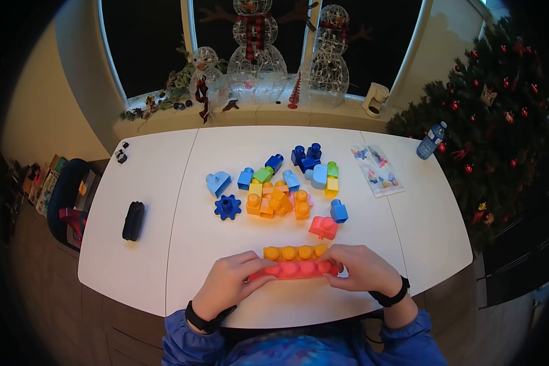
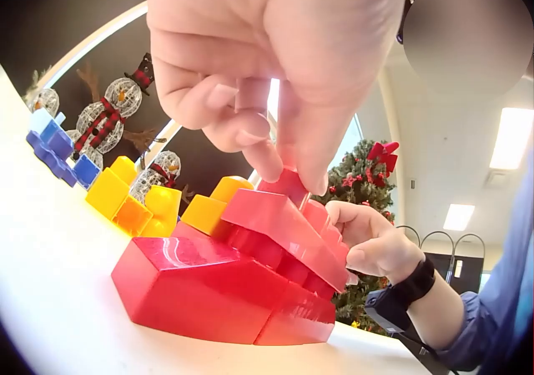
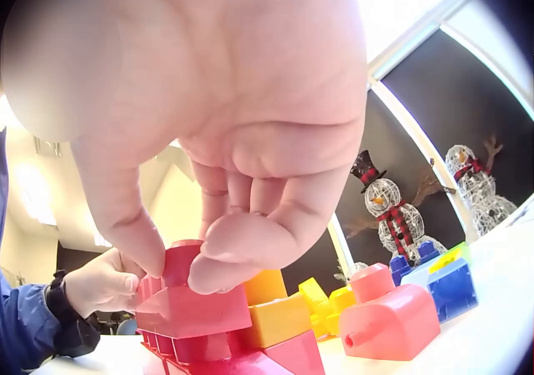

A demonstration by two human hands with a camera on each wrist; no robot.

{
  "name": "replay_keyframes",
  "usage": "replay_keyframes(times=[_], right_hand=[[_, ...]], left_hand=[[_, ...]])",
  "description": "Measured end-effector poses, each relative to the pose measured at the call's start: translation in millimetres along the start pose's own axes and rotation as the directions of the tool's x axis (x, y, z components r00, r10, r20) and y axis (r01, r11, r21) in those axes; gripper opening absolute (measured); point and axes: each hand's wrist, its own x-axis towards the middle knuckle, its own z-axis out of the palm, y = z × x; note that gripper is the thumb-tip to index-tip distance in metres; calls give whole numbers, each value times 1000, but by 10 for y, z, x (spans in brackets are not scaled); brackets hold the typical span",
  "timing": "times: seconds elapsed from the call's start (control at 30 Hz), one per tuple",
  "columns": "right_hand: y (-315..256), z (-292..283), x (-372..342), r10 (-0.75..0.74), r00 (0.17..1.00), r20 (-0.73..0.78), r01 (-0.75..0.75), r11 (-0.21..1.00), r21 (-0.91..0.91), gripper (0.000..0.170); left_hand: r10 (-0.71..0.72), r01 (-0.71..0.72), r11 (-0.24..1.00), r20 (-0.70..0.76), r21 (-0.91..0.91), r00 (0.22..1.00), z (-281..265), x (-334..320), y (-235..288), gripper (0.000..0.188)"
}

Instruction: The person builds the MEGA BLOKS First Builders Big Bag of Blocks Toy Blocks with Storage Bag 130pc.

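Observation:
My left hand (image 1: 230,280) pinches the left end of a long red building block (image 1: 299,269) with a row of studs. At its other end, my right hand (image 1: 366,268) grips it between thumb and fingers. In the left wrist view this block lies over a wider red base (image 2: 192,283) with sloped ends, and a gap with studs shows between the two. An orange-yellow row of studded block (image 1: 296,252) stands along the far side of the red one. Just beyond the right hand sits a short pink-red block (image 1: 323,227) with a round peg.
Loose blocks in blue, green, yellow and orange (image 1: 277,200) lie mid-table, beside a dark blue gear-shaped piece (image 1: 227,207). A black case (image 1: 133,221) is at the left. A picture sheet (image 1: 377,171) and a water bottle (image 1: 432,141) are at the right.

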Motion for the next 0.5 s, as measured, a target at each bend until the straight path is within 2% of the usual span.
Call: replay_keyframes(times=[0.13,0.5], right_hand=[[57,49,-15,-73,997,-32,71,996,-58,18],[113,110,-40,-50,998,-36,48,998,-44,18]], left_hand=[[4,-3,1000,19,-16,1000,30,7,-53,23],[-6,6,1000,36,6,999,44,11,-45,23]])
